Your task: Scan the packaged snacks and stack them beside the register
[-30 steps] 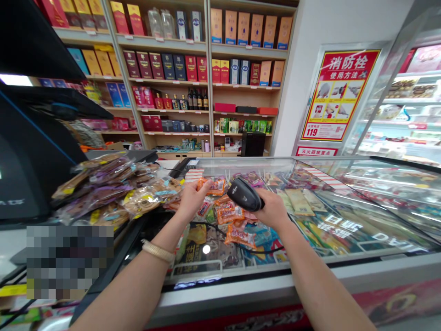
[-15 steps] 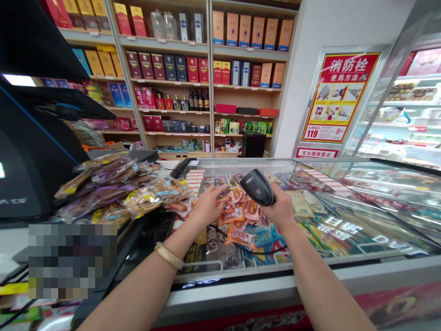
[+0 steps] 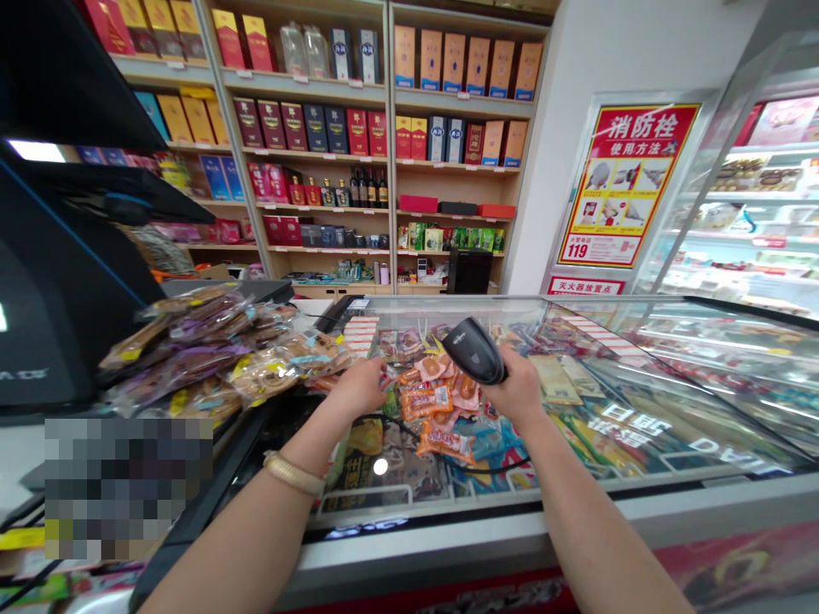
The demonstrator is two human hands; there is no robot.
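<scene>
My right hand (image 3: 515,384) grips a black handheld barcode scanner (image 3: 474,351), its head pointing left and up over the packets. The fingers of my left hand (image 3: 362,388), a gold bracelet on its wrist, are closed on a packaged sausage (image 3: 386,375); only a small reddish, shiny edge shows at the fingertips. Between the hands, several sausages in orange and pink wrappers (image 3: 427,401) lie heaped on the glass lid of a freezer (image 3: 409,503). Some more orange wrappers are partly hidden behind my left hand.
Brown food in clear bags (image 3: 211,341) is piled at the left, beside a dark checkout machine (image 3: 44,315). A black cable (image 3: 499,469) curves across the glass. Shelves of boxed bottles (image 3: 320,128) stand behind, and a red fire-hydrant poster (image 3: 630,183) hangs at the right.
My left hand has moved left from the heap of sausages toward the bagged food, its fingers now closed. The scanner in my right hand has shifted only slightly left.
</scene>
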